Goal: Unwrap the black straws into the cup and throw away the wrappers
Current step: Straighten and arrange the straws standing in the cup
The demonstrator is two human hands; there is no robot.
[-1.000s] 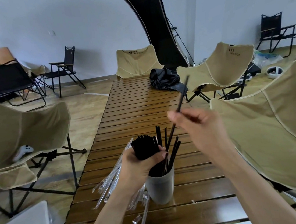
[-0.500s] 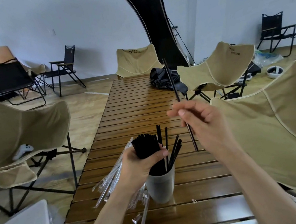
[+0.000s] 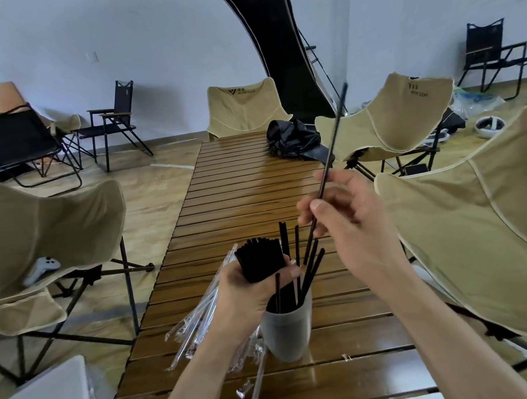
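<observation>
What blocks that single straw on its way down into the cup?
Partly the left hand: it holds a straw bundle over the cup's left rim. The right side, below the single straw in the right hand, looks open.

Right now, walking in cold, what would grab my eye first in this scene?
Probably the right hand, raised over the slatted wooden table and pinching one long black straw that slants up and away. Just below it, the left hand grips a thick bundle of black straws above a pale cup already holding several. Clear wrappers lie heaped left of the cup, with tan camp chairs all around.
</observation>
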